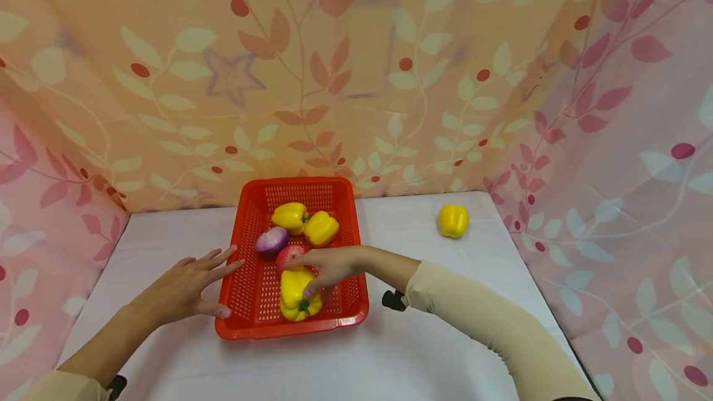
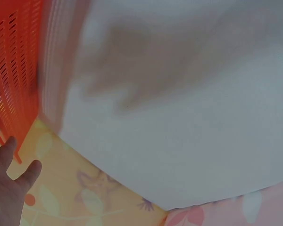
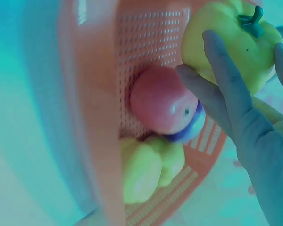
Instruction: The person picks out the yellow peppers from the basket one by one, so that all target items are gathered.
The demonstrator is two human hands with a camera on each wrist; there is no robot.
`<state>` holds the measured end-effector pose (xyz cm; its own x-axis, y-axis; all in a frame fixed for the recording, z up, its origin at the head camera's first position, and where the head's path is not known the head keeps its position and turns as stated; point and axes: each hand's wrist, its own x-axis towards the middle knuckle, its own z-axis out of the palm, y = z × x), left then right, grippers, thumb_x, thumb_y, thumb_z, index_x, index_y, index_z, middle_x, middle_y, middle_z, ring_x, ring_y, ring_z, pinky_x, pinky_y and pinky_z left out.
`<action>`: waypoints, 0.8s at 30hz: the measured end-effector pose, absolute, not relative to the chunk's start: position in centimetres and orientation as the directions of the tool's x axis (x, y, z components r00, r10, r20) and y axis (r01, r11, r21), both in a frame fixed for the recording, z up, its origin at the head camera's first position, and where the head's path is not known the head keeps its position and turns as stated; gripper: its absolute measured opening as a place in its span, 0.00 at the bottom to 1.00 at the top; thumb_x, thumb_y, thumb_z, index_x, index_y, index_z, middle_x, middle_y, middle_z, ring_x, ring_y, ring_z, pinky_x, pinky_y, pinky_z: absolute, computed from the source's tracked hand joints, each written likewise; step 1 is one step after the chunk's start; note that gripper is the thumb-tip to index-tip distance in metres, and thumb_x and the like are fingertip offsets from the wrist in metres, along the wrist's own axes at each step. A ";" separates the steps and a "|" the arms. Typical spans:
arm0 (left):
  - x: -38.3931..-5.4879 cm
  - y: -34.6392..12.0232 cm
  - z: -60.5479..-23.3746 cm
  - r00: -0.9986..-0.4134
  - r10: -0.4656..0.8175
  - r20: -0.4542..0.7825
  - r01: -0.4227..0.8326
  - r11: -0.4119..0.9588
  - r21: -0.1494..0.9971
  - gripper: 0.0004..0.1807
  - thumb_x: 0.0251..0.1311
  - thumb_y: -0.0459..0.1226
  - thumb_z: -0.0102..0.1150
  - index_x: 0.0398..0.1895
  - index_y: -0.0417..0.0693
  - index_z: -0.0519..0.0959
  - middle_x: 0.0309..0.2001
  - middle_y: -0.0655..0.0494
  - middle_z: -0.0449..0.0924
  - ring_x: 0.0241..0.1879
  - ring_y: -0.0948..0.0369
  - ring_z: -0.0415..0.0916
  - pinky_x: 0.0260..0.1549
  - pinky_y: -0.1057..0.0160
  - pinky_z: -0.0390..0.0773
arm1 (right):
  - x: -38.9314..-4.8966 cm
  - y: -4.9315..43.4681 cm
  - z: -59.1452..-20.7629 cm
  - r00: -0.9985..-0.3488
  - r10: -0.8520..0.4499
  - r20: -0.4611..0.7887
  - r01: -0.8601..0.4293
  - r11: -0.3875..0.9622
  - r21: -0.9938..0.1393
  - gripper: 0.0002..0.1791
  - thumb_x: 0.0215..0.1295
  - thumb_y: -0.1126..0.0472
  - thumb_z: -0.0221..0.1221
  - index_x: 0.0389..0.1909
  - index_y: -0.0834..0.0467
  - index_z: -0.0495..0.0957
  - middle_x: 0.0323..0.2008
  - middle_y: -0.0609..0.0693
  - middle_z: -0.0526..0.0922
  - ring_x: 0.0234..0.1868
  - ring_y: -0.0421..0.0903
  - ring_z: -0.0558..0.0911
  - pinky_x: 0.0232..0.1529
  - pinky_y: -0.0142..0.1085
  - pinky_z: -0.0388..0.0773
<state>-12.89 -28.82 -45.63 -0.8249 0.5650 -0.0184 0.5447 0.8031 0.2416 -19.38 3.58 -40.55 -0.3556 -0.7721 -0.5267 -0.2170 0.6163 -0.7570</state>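
My right hand [image 1: 334,265] reaches over the red plastic basket [image 1: 289,329] and grips a yellow bell pepper [image 1: 293,289] at its near end. In the right wrist view, the fingers lie along one side of that pepper [image 3: 231,44], with the thumb at the other side, near the green stem. My left hand [image 1: 186,286] is spread at the basket's left rim, holding nothing. Inside the basket, a round red fruit [image 3: 158,99] sits just beyond the gripped pepper. A purple onion [image 1: 272,242] and two more yellow bell peppers [image 1: 289,218] lie farther back.
Another yellow bell pepper [image 1: 453,221] rests on the white tabletop [image 1: 434,289], right of the basket near the back edge. Patterned cloth [image 1: 345,79] hangs behind the table and along both sides.
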 end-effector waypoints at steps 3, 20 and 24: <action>-12.9 -28.8 -45.7 -0.826 0.563 -0.009 0.545 0.803 0.240 0.54 0.44 0.72 0.61 0.71 0.49 0.71 0.72 0.39 0.63 0.67 0.35 0.64 0.52 0.31 0.71 | -19.7 4.9 -40.1 -0.338 -0.781 -0.525 -0.159 0.597 -0.787 0.40 0.65 0.62 0.65 0.77 0.49 0.59 0.64 0.48 0.66 0.54 0.42 0.76 0.46 0.37 0.83; -12.6 -29.1 -45.8 -0.822 0.569 0.018 0.553 0.791 0.264 0.52 0.45 0.69 0.64 0.71 0.49 0.70 0.72 0.41 0.64 0.67 0.35 0.64 0.52 0.32 0.72 | -23.4 13.6 -37.9 -0.504 -0.772 -0.387 -0.067 0.482 -0.874 0.41 0.68 0.62 0.63 0.78 0.54 0.55 0.62 0.56 0.71 0.52 0.53 0.82 0.50 0.49 0.82; -12.7 -29.0 -45.7 -0.821 0.571 0.012 0.552 0.788 0.273 0.53 0.46 0.70 0.63 0.72 0.50 0.69 0.73 0.41 0.63 0.68 0.35 0.62 0.52 0.31 0.71 | -24.4 15.7 -37.6 -0.570 -0.746 -0.343 -0.084 0.468 -0.879 0.40 0.68 0.63 0.62 0.78 0.53 0.55 0.63 0.56 0.70 0.53 0.54 0.82 0.49 0.49 0.83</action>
